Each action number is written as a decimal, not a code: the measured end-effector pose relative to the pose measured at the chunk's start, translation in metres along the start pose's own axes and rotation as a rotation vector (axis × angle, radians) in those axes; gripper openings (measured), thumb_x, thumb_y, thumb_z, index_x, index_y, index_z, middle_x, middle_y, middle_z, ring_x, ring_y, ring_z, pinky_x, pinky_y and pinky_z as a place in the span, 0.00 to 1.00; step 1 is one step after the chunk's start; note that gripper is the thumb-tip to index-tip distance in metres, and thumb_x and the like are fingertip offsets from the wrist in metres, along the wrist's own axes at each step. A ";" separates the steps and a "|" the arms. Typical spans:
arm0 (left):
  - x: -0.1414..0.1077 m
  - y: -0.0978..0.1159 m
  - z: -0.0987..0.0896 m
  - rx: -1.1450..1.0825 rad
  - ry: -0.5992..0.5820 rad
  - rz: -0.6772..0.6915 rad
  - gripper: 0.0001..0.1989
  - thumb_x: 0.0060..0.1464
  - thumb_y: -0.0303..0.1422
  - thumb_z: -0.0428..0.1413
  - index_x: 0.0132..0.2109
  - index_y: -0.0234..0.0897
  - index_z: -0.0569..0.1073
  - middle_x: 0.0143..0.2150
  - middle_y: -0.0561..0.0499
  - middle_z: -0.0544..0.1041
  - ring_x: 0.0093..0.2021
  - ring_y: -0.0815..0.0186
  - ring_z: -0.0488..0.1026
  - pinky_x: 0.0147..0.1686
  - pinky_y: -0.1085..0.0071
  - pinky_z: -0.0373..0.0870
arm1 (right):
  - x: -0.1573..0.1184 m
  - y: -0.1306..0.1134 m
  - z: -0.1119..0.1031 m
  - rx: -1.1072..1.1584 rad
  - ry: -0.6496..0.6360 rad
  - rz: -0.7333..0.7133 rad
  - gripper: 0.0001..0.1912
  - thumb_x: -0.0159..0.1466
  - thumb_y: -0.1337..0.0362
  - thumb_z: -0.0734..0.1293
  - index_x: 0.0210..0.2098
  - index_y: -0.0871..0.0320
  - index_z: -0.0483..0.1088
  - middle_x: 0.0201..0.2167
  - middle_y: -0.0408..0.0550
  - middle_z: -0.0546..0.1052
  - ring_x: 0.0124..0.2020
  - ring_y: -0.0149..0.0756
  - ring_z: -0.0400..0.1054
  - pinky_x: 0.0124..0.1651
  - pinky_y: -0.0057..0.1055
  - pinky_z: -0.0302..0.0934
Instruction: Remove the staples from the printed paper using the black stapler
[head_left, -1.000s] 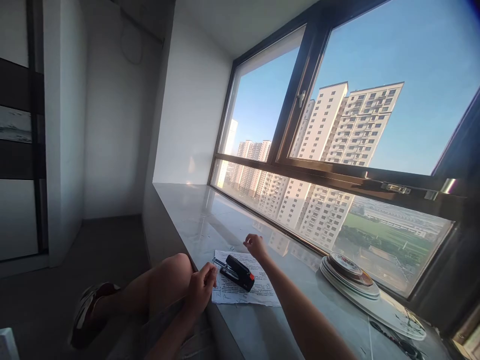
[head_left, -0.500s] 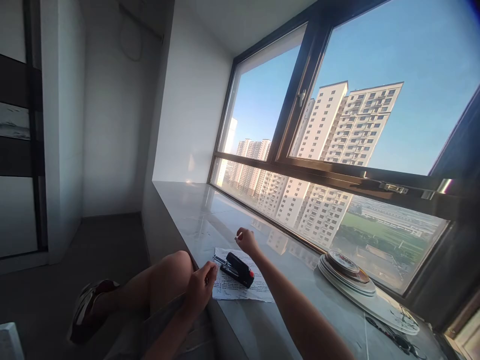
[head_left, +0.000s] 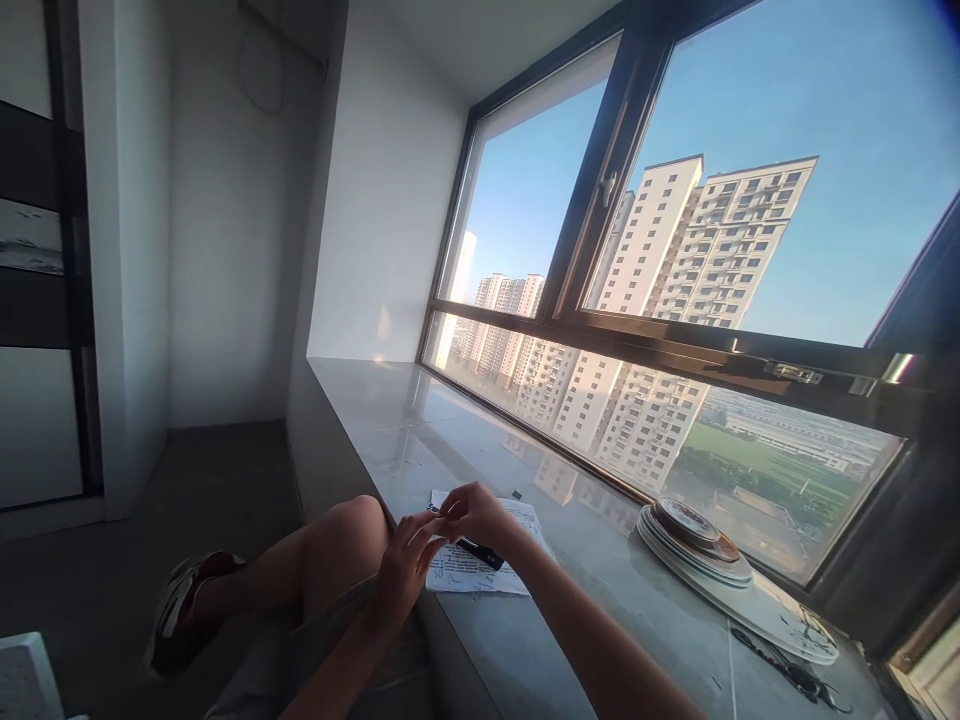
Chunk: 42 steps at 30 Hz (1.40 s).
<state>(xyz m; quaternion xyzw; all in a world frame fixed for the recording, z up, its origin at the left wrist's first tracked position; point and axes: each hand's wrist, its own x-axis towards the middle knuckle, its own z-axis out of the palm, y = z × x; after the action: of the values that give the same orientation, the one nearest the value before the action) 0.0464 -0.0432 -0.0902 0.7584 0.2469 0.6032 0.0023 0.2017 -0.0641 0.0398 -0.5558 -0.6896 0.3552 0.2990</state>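
Observation:
A black stapler (head_left: 480,552) lies on a printed sheet of paper (head_left: 480,578) on the sill, its front half hidden by my hands. My left hand (head_left: 401,568) is closed at the stapler's front end, by the sill's edge. From the other side, my right hand (head_left: 476,522) reaches over the stapler, thumb and fingers pinched together against my left fingertips. Whatever lies in that pinch is hidden. A small dark piece (head_left: 517,495) rests at the paper's far edge, too small to name.
Stacked plates (head_left: 697,550) stand on the grey stone sill (head_left: 367,400) at right, with a dark cord-like item (head_left: 787,670) beside them. The window (head_left: 555,320) borders the sill's far side. My bent knee (head_left: 360,525) is against its near edge.
My right hand has come down and left from above the paper's far edge to meet my left hand at the stapler. The small dark piece now shows where it was.

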 end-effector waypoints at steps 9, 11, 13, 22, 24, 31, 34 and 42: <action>0.002 0.005 0.000 -0.078 -0.070 0.015 0.11 0.67 0.31 0.52 0.54 0.42 0.74 0.43 0.48 0.81 0.44 0.61 0.80 0.45 0.65 0.79 | -0.004 0.007 -0.010 0.088 -0.056 0.045 0.13 0.46 0.62 0.77 0.27 0.61 0.74 0.21 0.45 0.79 0.24 0.37 0.75 0.27 0.29 0.67; 0.001 0.003 0.001 -0.079 -0.069 0.025 0.11 0.67 0.31 0.53 0.54 0.42 0.73 0.43 0.48 0.80 0.44 0.61 0.79 0.45 0.66 0.78 | -0.004 0.008 -0.009 0.104 -0.069 0.054 0.14 0.45 0.61 0.78 0.27 0.61 0.74 0.22 0.45 0.79 0.25 0.38 0.75 0.28 0.29 0.68; 0.000 0.002 0.003 -0.077 -0.054 0.015 0.10 0.67 0.30 0.53 0.53 0.42 0.73 0.43 0.48 0.80 0.44 0.62 0.79 0.45 0.66 0.78 | -0.006 0.007 -0.009 0.063 -0.071 0.028 0.13 0.48 0.60 0.77 0.29 0.60 0.75 0.22 0.45 0.79 0.25 0.38 0.75 0.28 0.29 0.67; 0.000 -0.002 0.003 -0.038 -0.058 -0.146 0.11 0.69 0.35 0.48 0.49 0.41 0.75 0.44 0.45 0.80 0.46 0.57 0.78 0.44 0.61 0.78 | -0.027 0.038 -0.001 -0.437 0.430 -0.299 0.29 0.57 0.52 0.74 0.55 0.52 0.70 0.52 0.53 0.77 0.50 0.47 0.73 0.48 0.38 0.68; 0.000 -0.004 0.004 -0.036 -0.073 -0.143 0.11 0.69 0.35 0.48 0.49 0.40 0.75 0.43 0.45 0.80 0.46 0.57 0.78 0.44 0.60 0.77 | -0.026 0.054 0.004 -0.494 0.368 -0.262 0.33 0.54 0.54 0.76 0.57 0.52 0.68 0.50 0.53 0.77 0.49 0.48 0.74 0.48 0.38 0.67; 0.000 -0.008 0.005 -0.078 -0.062 -0.136 0.10 0.68 0.35 0.50 0.45 0.40 0.76 0.40 0.46 0.80 0.43 0.57 0.77 0.43 0.60 0.77 | -0.026 0.073 0.006 -0.507 0.463 -0.285 0.21 0.62 0.69 0.68 0.54 0.49 0.71 0.46 0.48 0.81 0.45 0.43 0.75 0.46 0.33 0.65; 0.002 -0.006 0.003 -0.096 -0.081 -0.145 0.10 0.68 0.36 0.51 0.45 0.40 0.76 0.40 0.46 0.80 0.44 0.58 0.77 0.44 0.61 0.76 | -0.041 0.079 -0.003 -0.561 0.504 -0.365 0.22 0.65 0.68 0.66 0.58 0.50 0.70 0.47 0.49 0.80 0.45 0.43 0.74 0.46 0.34 0.65; 0.008 0.006 -0.005 -0.104 -0.168 -0.190 0.09 0.68 0.35 0.52 0.47 0.39 0.75 0.44 0.46 0.80 0.48 0.59 0.75 0.50 0.61 0.72 | -0.067 0.103 -0.003 -0.769 0.571 -0.497 0.26 0.71 0.70 0.59 0.66 0.51 0.62 0.52 0.54 0.76 0.50 0.46 0.68 0.52 0.44 0.56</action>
<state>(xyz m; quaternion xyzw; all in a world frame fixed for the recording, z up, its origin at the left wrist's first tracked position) 0.0456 -0.0467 -0.0794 0.7782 0.2850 0.5467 0.1195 0.2742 -0.1157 -0.0443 -0.5197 -0.7719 -0.1695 0.3247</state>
